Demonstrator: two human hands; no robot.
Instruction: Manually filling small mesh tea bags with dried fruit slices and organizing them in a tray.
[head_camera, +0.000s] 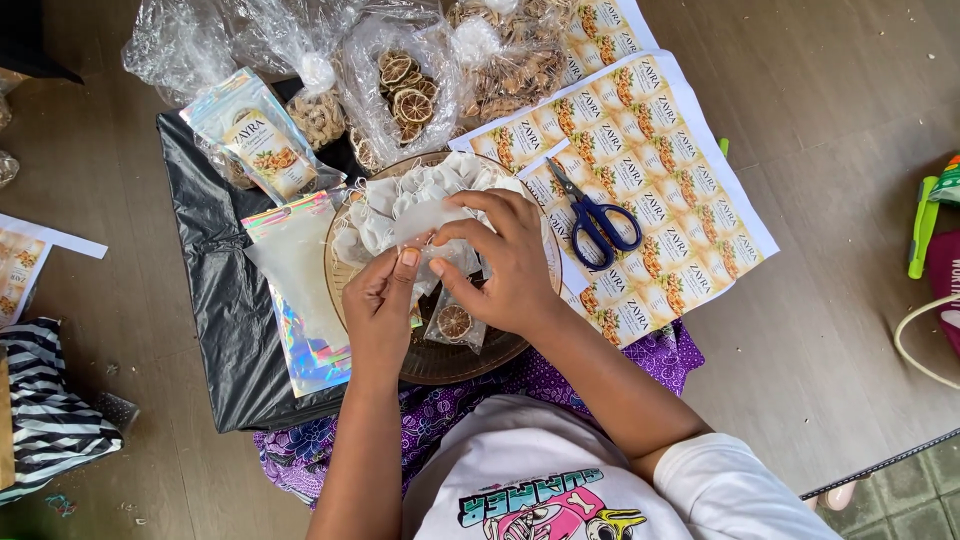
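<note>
Nearest me is my white printed shirt (560, 480), and past it both forearms reach out over a round brown tray (440, 360) resting on purple patterned cloth (620, 370). My left hand (382, 305) and right hand (508, 262) meet above the tray, each pinching a small white filter pouch (428, 222) between thumb and fingertips; both are closed on it, holding it just clear of the heap of similar white pouches (400, 200) on the tray's far side. To handle it well I judge the grip should stay light at the pouch's edges, so the thin material does not tear or crumple. Just below my right hand, on the tray, lies a small clear sachet with a dried citrus slice (455, 322).

Left of the tray lie holographic zip pouches (300, 300) on black plastic sheeting (215, 290). Right of it, blue-handled scissors (595, 220) rest on sheets of printed labels (660, 180). Farther off sit clear bags of dried citrus slices (405, 90). Everything seems to lie on a wooden floor (830, 120) rather than a tabletop.
</note>
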